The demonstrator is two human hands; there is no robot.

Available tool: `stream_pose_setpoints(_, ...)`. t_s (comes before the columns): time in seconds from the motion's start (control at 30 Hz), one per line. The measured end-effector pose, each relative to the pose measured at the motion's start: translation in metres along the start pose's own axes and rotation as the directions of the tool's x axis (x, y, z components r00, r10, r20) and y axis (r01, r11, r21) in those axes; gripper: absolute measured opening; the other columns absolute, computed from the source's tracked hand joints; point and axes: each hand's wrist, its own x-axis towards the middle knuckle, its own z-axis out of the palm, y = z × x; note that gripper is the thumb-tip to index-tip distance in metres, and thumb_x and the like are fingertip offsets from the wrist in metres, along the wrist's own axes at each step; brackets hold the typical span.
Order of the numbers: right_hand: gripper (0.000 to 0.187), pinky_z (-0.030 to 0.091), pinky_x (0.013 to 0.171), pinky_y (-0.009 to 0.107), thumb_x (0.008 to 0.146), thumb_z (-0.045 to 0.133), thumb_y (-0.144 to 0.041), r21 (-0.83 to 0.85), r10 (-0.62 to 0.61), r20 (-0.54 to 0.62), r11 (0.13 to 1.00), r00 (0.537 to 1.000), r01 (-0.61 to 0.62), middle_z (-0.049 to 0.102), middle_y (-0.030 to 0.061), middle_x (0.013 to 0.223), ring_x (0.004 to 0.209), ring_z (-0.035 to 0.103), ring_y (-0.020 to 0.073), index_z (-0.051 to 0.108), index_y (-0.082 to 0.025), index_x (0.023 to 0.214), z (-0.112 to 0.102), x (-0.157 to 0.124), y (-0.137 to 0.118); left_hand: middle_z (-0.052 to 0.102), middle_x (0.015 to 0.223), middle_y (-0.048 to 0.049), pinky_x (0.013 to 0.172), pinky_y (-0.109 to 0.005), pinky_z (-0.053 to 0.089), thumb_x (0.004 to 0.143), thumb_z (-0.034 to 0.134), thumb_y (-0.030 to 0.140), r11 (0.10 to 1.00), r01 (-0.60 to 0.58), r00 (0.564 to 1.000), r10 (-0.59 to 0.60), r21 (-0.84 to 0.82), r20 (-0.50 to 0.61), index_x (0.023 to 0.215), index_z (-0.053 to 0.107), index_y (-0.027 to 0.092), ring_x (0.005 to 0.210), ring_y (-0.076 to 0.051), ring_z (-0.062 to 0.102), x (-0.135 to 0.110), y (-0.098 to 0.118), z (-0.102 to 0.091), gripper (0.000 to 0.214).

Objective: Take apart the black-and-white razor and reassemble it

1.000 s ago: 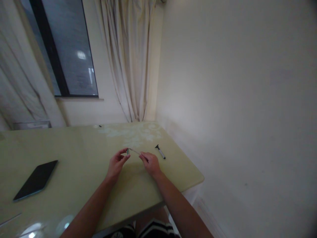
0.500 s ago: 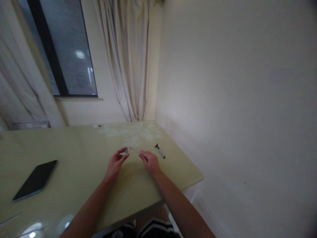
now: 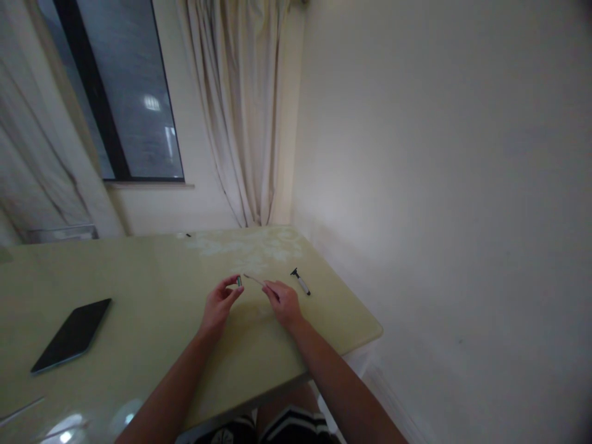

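A small greenish piece (image 3: pixel 239 281), pinched in the left hand (image 3: pixel 219 301) above the tabletop (image 3: pixel 155 290), sits just beside the tip of a slender tool (image 3: pixel 253 279) gripped in the right hand (image 3: pixel 283 302); a razor (image 3: pixel 302 283) lies nearby.

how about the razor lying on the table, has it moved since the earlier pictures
No. The razor keeps its place relative to the table's right corner; both shift slightly together in the picture, likely from the camera moving.

Razor (image 3: pixel 301 282) right of right grip (image 3: pixel 283 302)
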Motion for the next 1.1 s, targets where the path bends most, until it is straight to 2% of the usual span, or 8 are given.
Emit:
stream_pose_setpoints(0.07, 0.039, 0.052, 0.08, 0.025, 0.107, 0.048, -0.047, 0.028, -0.057, 0.021, 0.998, 0.998, 0.056, 0.078, 0.0065, 0.098, 0.087, 0.07, 0.0187, 0.075, -0.025, 0.126, 0.0005, -0.0011, -0.0006, 0.068, 0.085, -0.001, 0.063, -0.025, 0.043, 0.061, 0.088, 0.06, 1.0, -0.009, 1.0, 0.009, -0.005, -0.004, 0.115, 0.074, 0.018, 0.066, -0.012, 0.055, 0.0001, 0.0007, 0.0001, 0.07)
stream_pose_setpoints(0.23, 0.039, 0.053, 0.08, 0.025, 0.106, 0.048, -0.046, -0.016, -0.047, 0.014, 0.999, 0.999, 0.047, 0.078, 0.0061, 0.098, 0.085, 0.07, 0.0182, 0.073, -0.027, 0.13, 0.0025, -0.0027, -0.001, 0.064, 0.072, 0.002, 0.061, -0.025, 0.043, 0.06, 0.088, 0.062, 1.0, 0.006, 1.0, -0.006, 0.009, -0.012, 0.116, 0.074, 0.017, 0.063, -0.013, 0.054, 0.0009, 0.0001, -0.0004, 0.073)
stream_pose_setpoints(0.37, 0.039, 0.053, 0.077, 0.025, 0.106, 0.049, -0.046, -0.062, -0.01, -0.003, 0.998, 1.0, 0.01, 0.078, 0.007, 0.097, 0.083, 0.071, 0.0187, 0.074, -0.026, 0.129, 0.0031, -0.0026, -0.0004, 0.063, 0.072, 0.0025, 0.063, -0.025, 0.043, 0.062, 0.088, 0.06, 1.0, 0.007, 1.0, -0.007, 0.009, -0.001, 0.115, 0.074, 0.017, 0.065, -0.013, 0.055, 0.0018, -0.003, -0.0005, 0.069)
stream_pose_setpoints(0.5, 0.038, 0.052, 0.08, 0.024, 0.106, 0.05, -0.045, -0.041, -0.049, 0.01, 0.998, 0.999, 0.049, 0.078, 0.0069, 0.1, 0.088, 0.071, 0.0189, 0.073, -0.027, 0.13, 0.0022, -0.0025, -0.0007, 0.064, 0.071, 0.0025, 0.063, -0.025, 0.044, 0.063, 0.087, 0.06, 1.0, 0.007, 1.0, -0.007, 0.0, 0.01, 0.118, 0.073, 0.017, 0.064, -0.013, 0.055, 0.0018, -0.0028, 0.0001, 0.071)
stream_pose_setpoints(0.8, 0.039, 0.05, 0.075, 0.024, 0.107, 0.048, -0.047, -0.101, 0.015, -0.009, 0.995, 1.0, -0.015, 0.077, 0.0067, 0.095, 0.082, 0.071, 0.0186, 0.074, -0.027, 0.129, 0.0017, -0.0024, -0.004, 0.066, 0.075, 0.001, 0.066, -0.025, 0.044, 0.06, 0.089, 0.06, 0.999, 0.03, 1.0, -0.03, -0.018, 0.007, 0.113, 0.075, 0.017, 0.066, -0.013, 0.055, -0.0013, 0.0042, 0.0018, 0.07)
stream_pose_setpoints(0.93, 0.041, 0.05, 0.073, 0.024, 0.106, 0.049, -0.048, -0.123, -0.014, 0.01, 0.992, 1.0, 0.015, 0.077, 0.0071, 0.096, 0.082, 0.071, 0.0188, 0.072, -0.027, 0.133, 0.005, -0.0022, -0.0043, 0.065, 0.073, 0.0014, 0.066, -0.025, 0.044, 0.061, 0.088, 0.06, 1.0, 0.029, 0.999, -0.029, -0.007, 0.015, 0.117, 0.074, 0.017, 0.066, -0.014, 0.056, -0.0006, 0.0022, 0.0009, 0.072)
stream_pose_setpoints(1.03, 0.042, 0.049, 0.07, 0.025, 0.108, 0.045, -0.046, -0.175, 0.086, -0.076, 0.98, 0.993, -0.098, 0.076, 0.0086, 0.091, 0.078, 0.07, 0.019, 0.073, -0.024, 0.131, 0.0046, -0.0012, -0.0027, 0.067, 0.076, 0.0001, 0.065, -0.026, 0.045, 0.06, 0.088, 0.062, 1.0, 0.027, 1.0, -0.027, 0.012, -0.007, 0.115, 0.075, 0.017, 0.067, -0.014, 0.057, -0.0005, 0.0028, 0.0009, 0.072)
stream_pose_setpoints(1.1, 0.042, 0.049, 0.07, 0.024, 0.108, 0.045, -0.045, -0.181, 0.038, -0.052, 0.982, 0.998, -0.047, 0.076, 0.0075, 0.091, 0.078, 0.07, 0.0179, 0.071, -0.025, 0.134, 0.0029, -0.0011, -0.0023, 0.068, 0.078, 0.0001, 0.066, -0.026, 0.046, 0.059, 0.088, 0.064, 1.0, 0.029, 1.0, -0.029, 0.001, -0.011, 0.115, 0.075, 0.017, 0.067, -0.014, 0.057, -0.0008, 0.0047, 0.0012, 0.074)
